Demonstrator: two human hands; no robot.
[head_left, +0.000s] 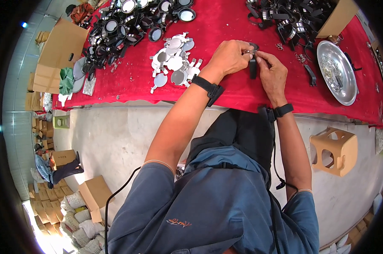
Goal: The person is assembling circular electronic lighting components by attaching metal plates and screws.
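Both my hands meet over the red-covered table, at a small black part with a flat handle hanging down (253, 70) and a bit of shiny metal at its top. My left hand (230, 58) pinches it from the left by its upper end. From the right, the thumb and fingers of my right hand (273, 77) close on its upper end; what lies between those fingertips is too small to make out. Left of my hands lies a heap of silvery discs with tabs (174, 63). A loose black handle (310, 75) and small wire pieces (301, 58) lie to the right.
Black ring-shaped parts with round discs (115, 34) are heaped at the far left, and black parts with metal bands (291, 25) at the far right. A steel dish (347, 91) holds small metal pieces. A tan stool (335, 151) and cardboard boxes (58, 55) stand around. Another person (47, 167) sits far left.
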